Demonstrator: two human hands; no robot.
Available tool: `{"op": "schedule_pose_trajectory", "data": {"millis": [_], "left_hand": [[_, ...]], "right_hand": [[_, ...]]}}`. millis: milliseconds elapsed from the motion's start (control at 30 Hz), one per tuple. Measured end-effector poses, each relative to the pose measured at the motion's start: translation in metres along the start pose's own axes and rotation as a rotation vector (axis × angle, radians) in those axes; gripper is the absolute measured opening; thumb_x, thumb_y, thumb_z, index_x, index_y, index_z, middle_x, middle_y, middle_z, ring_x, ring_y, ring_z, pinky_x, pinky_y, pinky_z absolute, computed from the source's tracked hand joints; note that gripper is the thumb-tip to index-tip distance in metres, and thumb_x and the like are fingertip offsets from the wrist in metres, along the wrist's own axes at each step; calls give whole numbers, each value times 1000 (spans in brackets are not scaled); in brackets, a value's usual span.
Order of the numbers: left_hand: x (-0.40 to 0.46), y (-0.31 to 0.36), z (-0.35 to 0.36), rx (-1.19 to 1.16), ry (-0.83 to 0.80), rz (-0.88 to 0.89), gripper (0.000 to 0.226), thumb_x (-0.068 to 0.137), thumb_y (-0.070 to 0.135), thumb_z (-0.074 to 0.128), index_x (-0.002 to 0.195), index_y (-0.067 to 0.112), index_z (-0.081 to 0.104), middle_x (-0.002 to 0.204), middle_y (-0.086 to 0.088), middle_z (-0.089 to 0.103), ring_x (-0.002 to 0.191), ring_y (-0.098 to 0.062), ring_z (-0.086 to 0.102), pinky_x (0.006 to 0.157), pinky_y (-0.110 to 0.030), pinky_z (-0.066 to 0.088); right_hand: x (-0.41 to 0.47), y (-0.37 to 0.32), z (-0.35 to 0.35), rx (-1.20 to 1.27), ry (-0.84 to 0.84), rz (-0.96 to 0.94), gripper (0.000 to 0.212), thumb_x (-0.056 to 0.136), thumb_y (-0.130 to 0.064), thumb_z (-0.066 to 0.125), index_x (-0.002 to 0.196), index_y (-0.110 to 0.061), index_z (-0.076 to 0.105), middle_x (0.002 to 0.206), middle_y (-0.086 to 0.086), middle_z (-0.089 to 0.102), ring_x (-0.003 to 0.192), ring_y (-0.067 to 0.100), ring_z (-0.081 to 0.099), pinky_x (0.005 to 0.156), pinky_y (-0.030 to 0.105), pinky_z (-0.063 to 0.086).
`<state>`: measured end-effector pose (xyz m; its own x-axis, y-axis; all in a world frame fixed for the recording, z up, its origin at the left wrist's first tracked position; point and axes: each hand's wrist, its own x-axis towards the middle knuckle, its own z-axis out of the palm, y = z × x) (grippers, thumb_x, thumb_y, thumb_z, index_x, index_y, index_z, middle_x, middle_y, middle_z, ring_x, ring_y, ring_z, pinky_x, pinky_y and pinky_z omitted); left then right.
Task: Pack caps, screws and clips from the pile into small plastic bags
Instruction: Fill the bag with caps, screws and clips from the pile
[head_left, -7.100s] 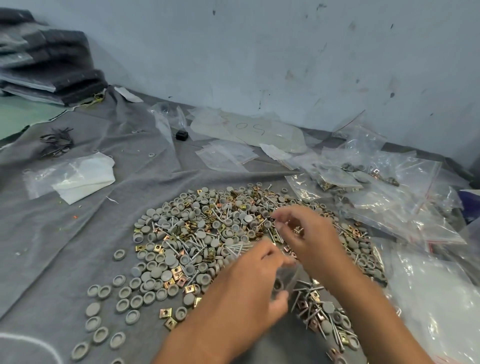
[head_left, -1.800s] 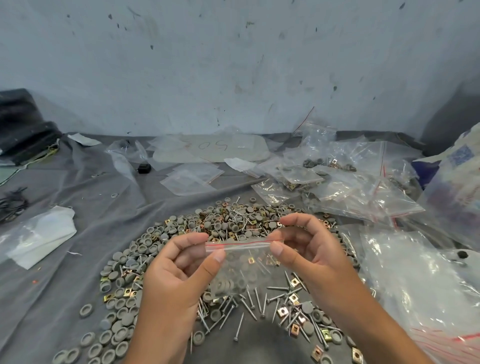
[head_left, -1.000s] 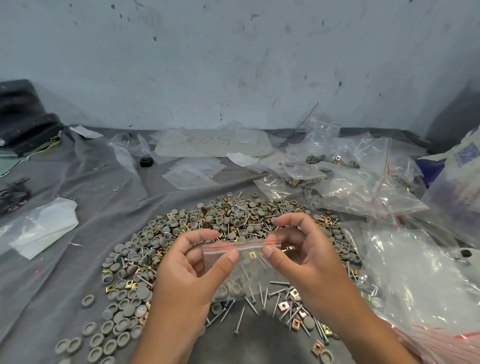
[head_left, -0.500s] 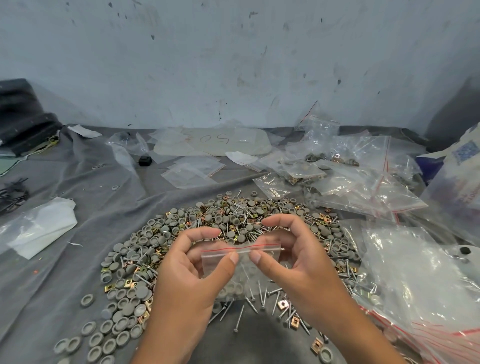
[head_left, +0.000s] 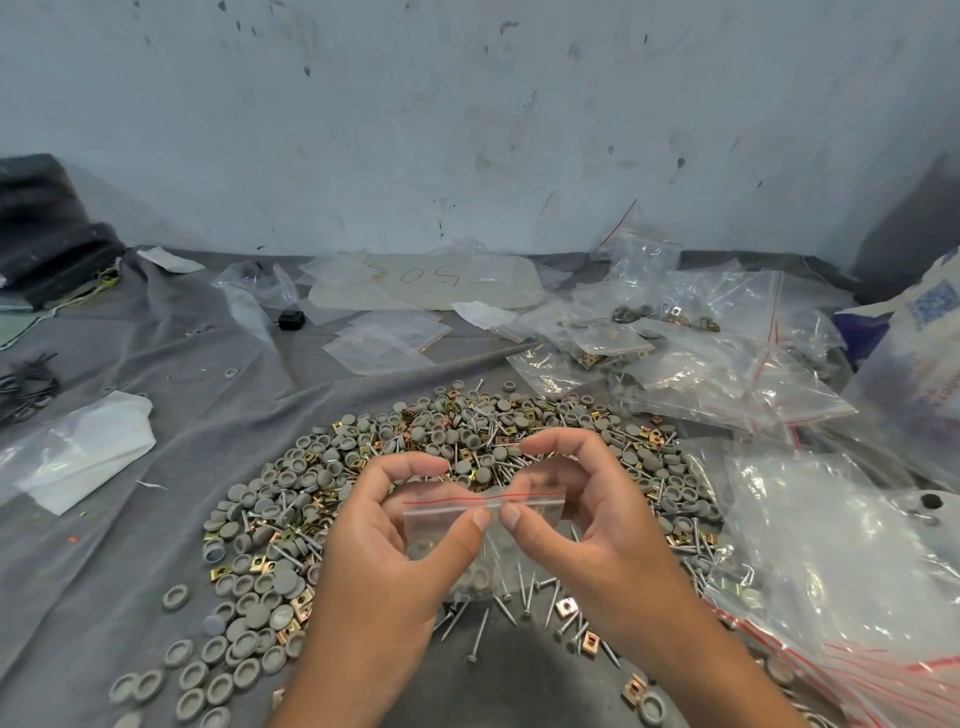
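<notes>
A small clear zip bag (head_left: 441, 519) with a red line along its top hangs upright between my hands, above the pile (head_left: 395, 467) of grey caps, silver screws and brass clips. My left hand (head_left: 395, 551) pinches the bag's top strip between thumb and fingers. Just to its right, my right hand (head_left: 582, 525) pinches the same strip. My two thumbs nearly meet at the strip's middle. Grey caps show through the plastic at the bag's bottom.
Packed and empty clear bags (head_left: 727, 374) lie heaped at the right and back right. A stack of flat empty bags (head_left: 389, 338) sits behind the pile. White folded plastic (head_left: 78, 452) lies at the left on the grey cloth (head_left: 156, 364). The wall stands close behind.
My thumbs have slid toward each other along the bag's top strip, from its ends to its middle. The bag has stayed upright over the pile.
</notes>
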<state>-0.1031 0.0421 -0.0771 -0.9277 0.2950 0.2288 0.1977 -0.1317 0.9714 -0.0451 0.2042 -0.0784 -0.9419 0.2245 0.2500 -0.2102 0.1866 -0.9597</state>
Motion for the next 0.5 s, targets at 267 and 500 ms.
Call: {"op": "schedule_pose_trajectory", "data": {"millis": [267,500], "left_hand": [[-1,0,0,40,-13,25,34,67,21,82,94,28,63,85,-2,76,65,-2,68,55,-13,51],[1,-1,-4,-32,33,-30,34,62,26,84,89,36,66,89,-9,77,75,-19,76,58,-22,57]], "right_hand": [[1,-1,2,38,-35,-1,38,86,-24,79,111,-44,58,99,-1,73,89,13,71,74,23,58],[2,1,1,6,14,-9,35,90,-20,76,106,-45,57,100,-3,72,91,12,69,75,25,57]]}}
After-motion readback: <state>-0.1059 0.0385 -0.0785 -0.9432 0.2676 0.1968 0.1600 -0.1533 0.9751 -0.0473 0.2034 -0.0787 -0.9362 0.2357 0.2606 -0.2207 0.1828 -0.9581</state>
